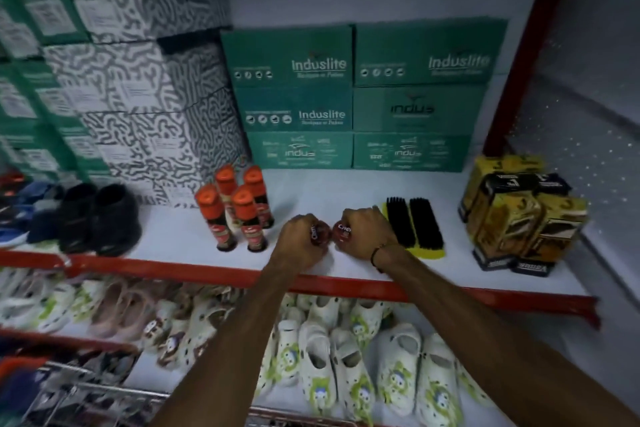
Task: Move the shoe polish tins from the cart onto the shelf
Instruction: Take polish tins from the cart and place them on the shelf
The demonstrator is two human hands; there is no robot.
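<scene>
Both my hands reach onto the white shelf [346,184] with its red front rail. My left hand [299,243] grips a dark red shoe polish tin [320,234] with white lettering. My right hand [369,232] grips a second red tin [343,232]. The two tins sit side by side, nearly touching, low over the shelf surface; whether they rest on it I cannot tell. The wire cart [104,395] shows at the bottom left, its contents blurred.
Several orange-capped polish bottles [239,211] stand left of my hands. Two black-bristled brushes [414,225] lie to the right, then stacked yellow-black boxes [519,215]. Green Induslite boxes [360,97] line the back. Black shoes [100,215] sit far left. White clogs [346,357] fill the lower shelf.
</scene>
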